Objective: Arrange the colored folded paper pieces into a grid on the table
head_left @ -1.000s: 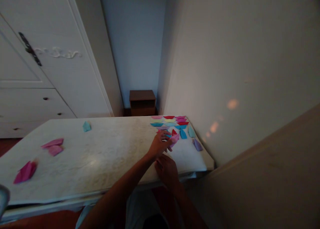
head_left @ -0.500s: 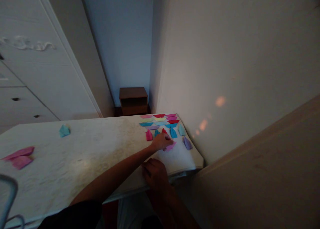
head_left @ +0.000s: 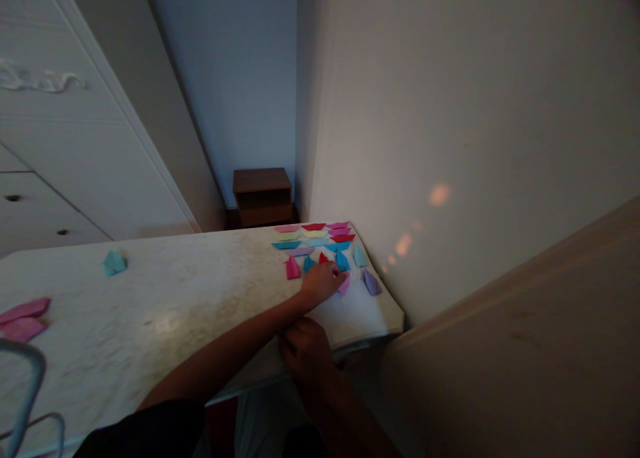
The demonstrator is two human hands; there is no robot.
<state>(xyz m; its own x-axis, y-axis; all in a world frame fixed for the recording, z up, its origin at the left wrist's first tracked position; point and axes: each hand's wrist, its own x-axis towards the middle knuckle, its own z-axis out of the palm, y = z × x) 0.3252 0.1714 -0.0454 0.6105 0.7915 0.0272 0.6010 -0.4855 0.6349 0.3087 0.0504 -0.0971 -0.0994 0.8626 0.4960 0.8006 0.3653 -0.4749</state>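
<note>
My left hand (head_left: 323, 283) reaches over the right end of the table, its fingers closed on a pink folded paper (head_left: 344, 285) that shows beyond the fingertips. Just behind the hand, a red folded paper (head_left: 323, 258) is partly covered. Around it stand a magenta folded paper (head_left: 293, 268), a blue folded paper (head_left: 342, 260), a pale teal one (head_left: 359, 256) and a purple one (head_left: 371, 283). Below my left wrist, my right hand (head_left: 307, 351) rests at the table's front edge with curled fingers; whatever is inside them, if anything, is hidden.
Flat folded strips (head_left: 315, 235) in several colours lie in rows at the table's (head_left: 200, 278) far right corner. Farther left are a teal folded paper (head_left: 115, 263) and pink folded papers (head_left: 25, 318). A wall (head_left: 450, 111) borders the right side; a metal tube (head_left: 30, 385) stands lower left.
The pink folded paper has turned and shows narrower beside my left fingertips. My right hand stays at the table edge. The whole view has shifted slightly.
</note>
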